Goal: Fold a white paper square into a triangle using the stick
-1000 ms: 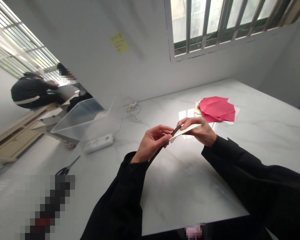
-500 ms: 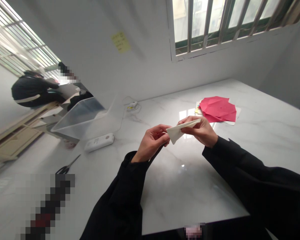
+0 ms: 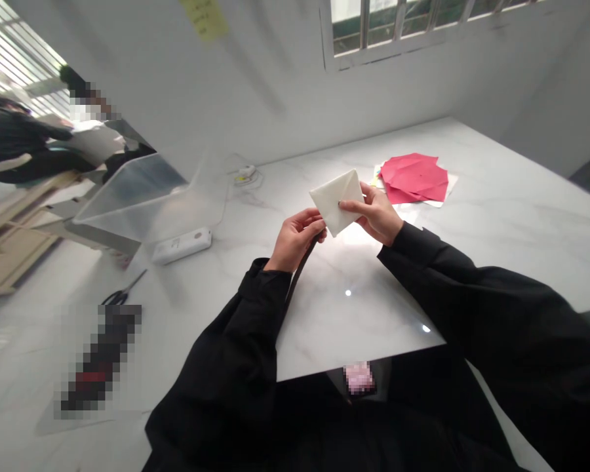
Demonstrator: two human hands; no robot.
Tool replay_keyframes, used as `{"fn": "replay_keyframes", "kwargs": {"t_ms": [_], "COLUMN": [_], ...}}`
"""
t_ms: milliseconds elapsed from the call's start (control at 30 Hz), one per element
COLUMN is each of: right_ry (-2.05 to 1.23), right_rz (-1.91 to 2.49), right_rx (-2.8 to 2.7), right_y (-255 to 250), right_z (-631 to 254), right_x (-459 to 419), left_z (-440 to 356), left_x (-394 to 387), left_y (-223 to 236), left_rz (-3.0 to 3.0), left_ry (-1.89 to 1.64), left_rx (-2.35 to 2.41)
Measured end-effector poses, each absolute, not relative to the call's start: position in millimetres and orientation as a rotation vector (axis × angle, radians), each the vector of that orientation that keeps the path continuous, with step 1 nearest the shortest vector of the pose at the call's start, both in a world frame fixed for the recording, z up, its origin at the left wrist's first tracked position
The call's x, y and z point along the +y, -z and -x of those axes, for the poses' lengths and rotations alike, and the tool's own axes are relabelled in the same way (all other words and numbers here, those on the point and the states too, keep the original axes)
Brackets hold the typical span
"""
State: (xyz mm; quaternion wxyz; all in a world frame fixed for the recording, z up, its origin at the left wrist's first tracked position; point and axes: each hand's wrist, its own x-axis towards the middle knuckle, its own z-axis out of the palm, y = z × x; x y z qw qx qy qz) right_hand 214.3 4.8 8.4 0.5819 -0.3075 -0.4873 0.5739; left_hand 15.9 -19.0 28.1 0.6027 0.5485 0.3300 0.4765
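A small cream paper envelope (image 3: 332, 196), with folded flaps meeting near its middle, is held up above the table and tilted toward me. My right hand (image 3: 381, 213) grips its right side, thumb pressed on the front and fingers behind. At the lower left edge, my left hand (image 3: 297, 239) is closed, with thumb and fingertips pinched against the paper. A narrow dark strip (image 3: 301, 272) runs down from the left fingers along the wrist; what it is I cannot make out.
Red papers (image 3: 415, 180) lie over paler sheets at the back right. To the left are a white oblong device (image 3: 183, 245), a clear plastic bin (image 3: 128, 208), scissors (image 3: 120, 294) and a blurred-out dark item (image 3: 101, 360). A cable (image 3: 247, 173) lies by the wall; people sit far left.
The envelope has turned from nearly edge-on to showing its folded face. My right thumb now lies on its front. The view has tipped downward, so things appear higher.
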Motion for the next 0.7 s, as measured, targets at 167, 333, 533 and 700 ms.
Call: {"fn": "replay_keyframes", "kwargs": {"t_ms": [167, 333, 533, 700], "right_ry": [-1.407, -1.447, -1.391, -1.287], "right_rz": [0.730, 0.779, 0.926, 0.834], "right_rx": [-1.124, -1.118, -1.215, -1.384], "right_y": [-5, 3, -6, -63], "right_z": [-217, -216, -225, -250], "right_x": [7, 9, 10, -78], "left_z": [-18, -19, -18, -16], "left_x": [-25, -24, -23, -21], "left_y": [-15, -1, 11, 14], "left_rz": [-1.179, -1.072, -0.933, -0.825], "left_ry": [-1.111, -1.081, -1.117, -1.167], "left_rx": [0.761, 0.785, 0.813, 0.853]}}
